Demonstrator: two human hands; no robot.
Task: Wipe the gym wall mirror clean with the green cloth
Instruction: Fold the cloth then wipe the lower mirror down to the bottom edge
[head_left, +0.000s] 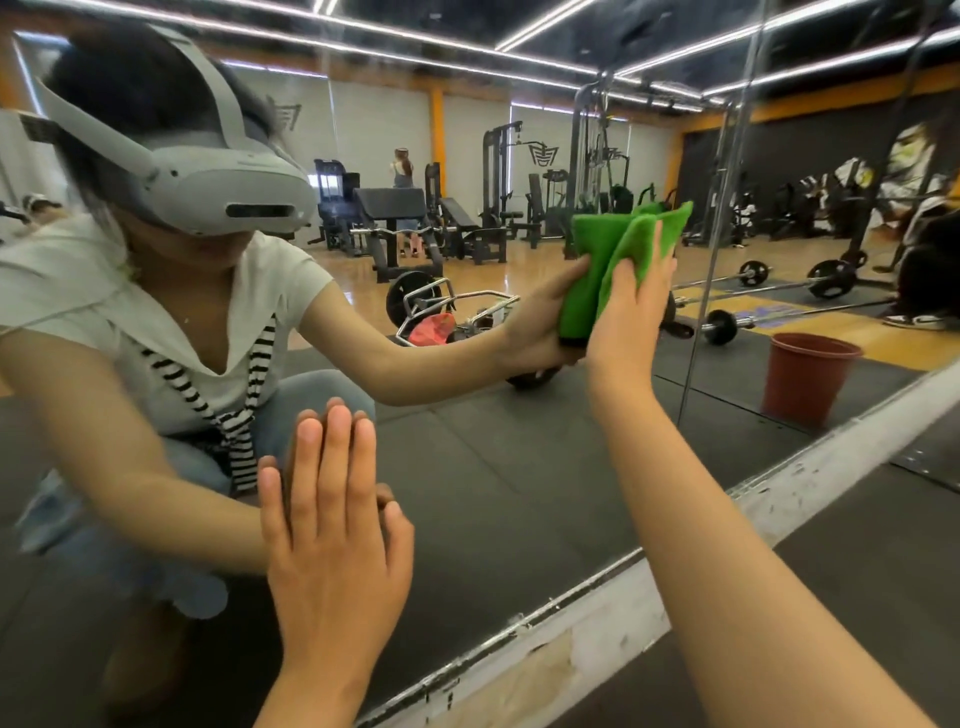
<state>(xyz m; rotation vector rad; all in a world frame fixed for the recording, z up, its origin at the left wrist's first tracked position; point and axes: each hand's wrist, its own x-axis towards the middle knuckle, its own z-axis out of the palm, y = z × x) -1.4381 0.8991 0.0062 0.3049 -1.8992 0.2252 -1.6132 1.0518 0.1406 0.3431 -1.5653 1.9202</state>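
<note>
Person crouched at a wall mirror. Lower centre: left hand (332, 525), fingers straight and together, palm flat against the mirror (493, 493), holding nothing and apparently serving as a brace. Past the white base strip (623, 608), right of centre: right hand (631, 312), fingers extended, pressing the green cloth (652, 236) to the glass rather than gripping it. The cloth is folded, its long axis near upright and leaning toward the upper right. It lies directly under the right hand and well apart from the left, so the next stroke probably falls to the right arm. Farther off, in reflection: a red bucket (810, 379), barbells (831, 278), machines (498, 176). An emblem (543, 155) there is too small to read; no writing is legible.
</note>
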